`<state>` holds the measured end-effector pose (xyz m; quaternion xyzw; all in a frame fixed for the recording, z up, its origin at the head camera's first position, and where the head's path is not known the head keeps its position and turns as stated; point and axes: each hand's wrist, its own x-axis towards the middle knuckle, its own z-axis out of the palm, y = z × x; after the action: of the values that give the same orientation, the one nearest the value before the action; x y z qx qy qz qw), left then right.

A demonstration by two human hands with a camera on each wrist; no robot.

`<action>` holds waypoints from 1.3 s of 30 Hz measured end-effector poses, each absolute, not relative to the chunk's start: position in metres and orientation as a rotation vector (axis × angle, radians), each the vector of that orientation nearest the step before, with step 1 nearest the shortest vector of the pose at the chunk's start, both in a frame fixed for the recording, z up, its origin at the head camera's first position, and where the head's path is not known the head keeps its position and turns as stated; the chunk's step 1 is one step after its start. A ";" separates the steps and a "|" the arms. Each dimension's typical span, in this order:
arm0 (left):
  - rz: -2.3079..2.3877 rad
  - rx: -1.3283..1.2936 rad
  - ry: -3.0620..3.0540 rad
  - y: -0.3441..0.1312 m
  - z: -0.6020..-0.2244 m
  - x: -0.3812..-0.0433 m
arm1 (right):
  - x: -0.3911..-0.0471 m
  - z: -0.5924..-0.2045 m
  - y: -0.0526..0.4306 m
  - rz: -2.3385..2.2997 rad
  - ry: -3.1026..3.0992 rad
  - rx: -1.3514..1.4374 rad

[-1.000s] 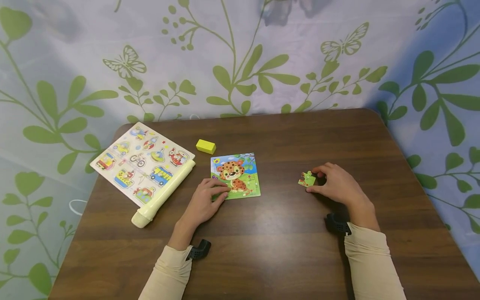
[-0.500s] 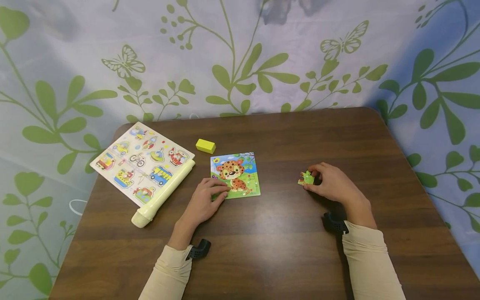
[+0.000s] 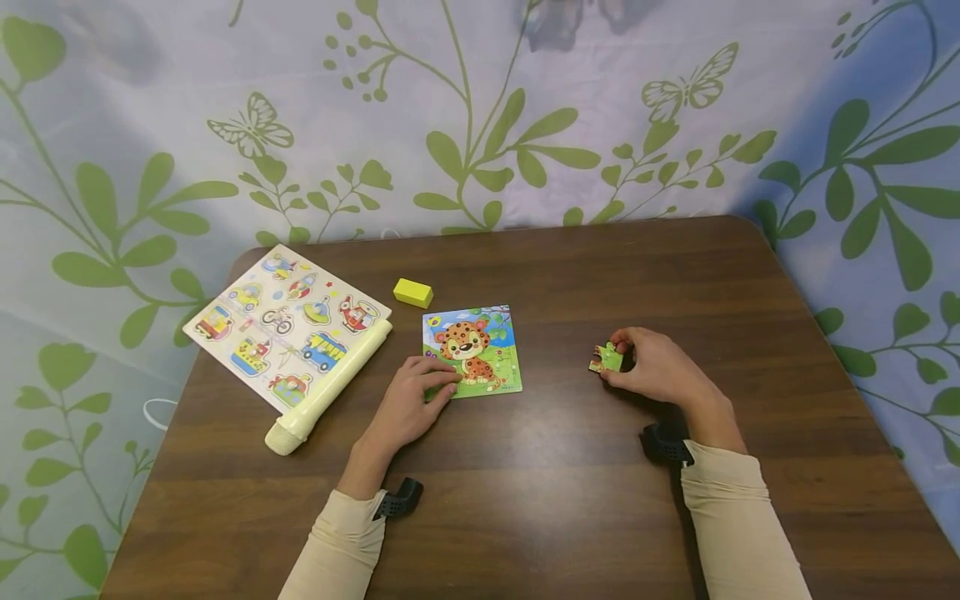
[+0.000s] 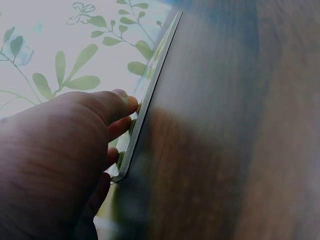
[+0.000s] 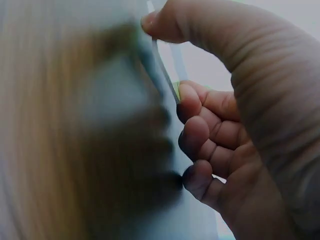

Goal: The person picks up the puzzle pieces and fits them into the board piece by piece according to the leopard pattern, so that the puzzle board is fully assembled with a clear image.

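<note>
A square leopard puzzle (image 3: 491,350) lies flat near the middle of the brown table. My left hand (image 3: 405,400) rests on its lower left corner, fingers loosely bent over the edge; the left wrist view shows the fingertips on top of the thin board (image 4: 145,107). Off to the right, my right hand (image 3: 660,367) pinches a green jigsaw piece (image 3: 611,358) with orange patches between thumb and forefinger. In the right wrist view the piece (image 5: 164,70) appears edge-on, just off or on the tabletop; which, I cannot tell. The other fingers curl beneath the forefinger there.
A yellow block (image 3: 413,292) sits behind the puzzle. To the left is a white board with vehicle pictures (image 3: 281,321), and a pale yellow microphone (image 3: 330,387) lies along its right edge. A leaf-patterned cloth (image 3: 480,117) hangs behind the table (image 3: 540,517).
My right hand has shifted slightly left with the jigsaw piece, which has tilted a little and come flatter again. The left hand and the leopard puzzle have stayed in place.
</note>
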<state>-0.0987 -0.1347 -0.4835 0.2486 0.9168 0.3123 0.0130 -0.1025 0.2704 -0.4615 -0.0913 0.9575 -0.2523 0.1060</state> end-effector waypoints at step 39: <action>0.502 1.189 2.983 -0.094 -0.476 -0.074 | -0.137 -0.461 0.131 -0.743 2.646 -0.816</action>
<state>-0.0740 -0.0943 -0.4762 0.3652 0.9165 0.1542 -0.0542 -0.1372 0.1308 -0.4615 -0.2820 0.9142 -0.2566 0.1370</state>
